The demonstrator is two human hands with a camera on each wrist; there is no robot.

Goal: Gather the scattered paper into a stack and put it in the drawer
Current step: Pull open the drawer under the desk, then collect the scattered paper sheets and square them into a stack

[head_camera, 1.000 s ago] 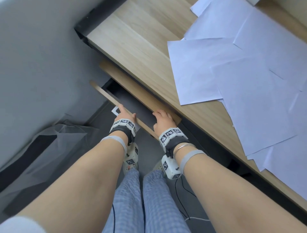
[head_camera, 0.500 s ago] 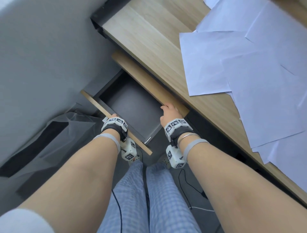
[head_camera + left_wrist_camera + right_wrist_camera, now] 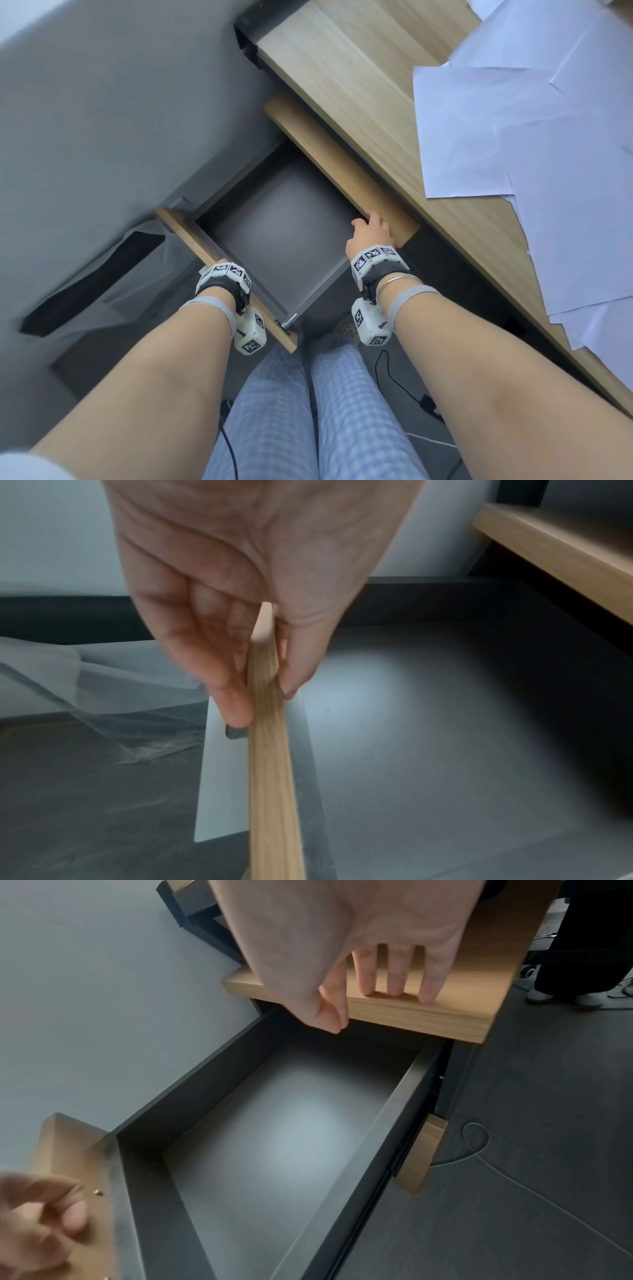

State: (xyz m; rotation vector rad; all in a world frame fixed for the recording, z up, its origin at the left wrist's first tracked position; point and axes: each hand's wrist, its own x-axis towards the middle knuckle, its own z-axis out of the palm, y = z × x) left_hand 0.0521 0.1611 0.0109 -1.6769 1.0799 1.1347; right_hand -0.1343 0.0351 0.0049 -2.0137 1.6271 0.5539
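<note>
One open drawer (image 3: 284, 219); two hands; at least six paper sheets (image 3: 486, 137); one desk (image 3: 342, 61).

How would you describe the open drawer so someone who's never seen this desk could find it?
Start at the wooden desk strewn with white paper. Below its near edge, by the grey wall, the drawer is pulled out. Unlike everything around it, it has a dark grey empty interior behind a light wood front.

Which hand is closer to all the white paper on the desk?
Right. The right hand rests on the wooden panel just under the desk edge, nearest the scattered paper. The left hand grips the drawer front, farther away across the open drawer.
</note>
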